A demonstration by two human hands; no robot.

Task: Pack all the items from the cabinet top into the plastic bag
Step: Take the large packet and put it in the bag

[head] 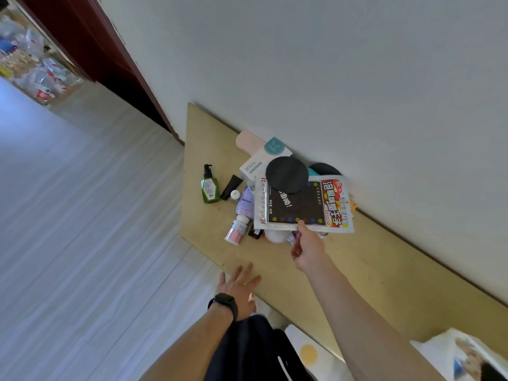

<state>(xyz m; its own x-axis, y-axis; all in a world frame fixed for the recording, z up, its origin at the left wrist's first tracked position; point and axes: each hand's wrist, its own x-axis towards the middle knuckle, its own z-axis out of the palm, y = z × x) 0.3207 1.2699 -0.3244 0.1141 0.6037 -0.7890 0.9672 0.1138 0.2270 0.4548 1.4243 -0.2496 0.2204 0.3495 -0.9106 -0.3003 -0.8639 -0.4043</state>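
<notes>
Right hand [308,250] pinches the light, floppy snack packet [302,204] by its near edge; left hand [239,290] spread, empty.

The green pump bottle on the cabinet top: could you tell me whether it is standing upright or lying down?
Upright: the green pump bottle stands on its base on the cabinet top, black pump uppermost.
</notes>
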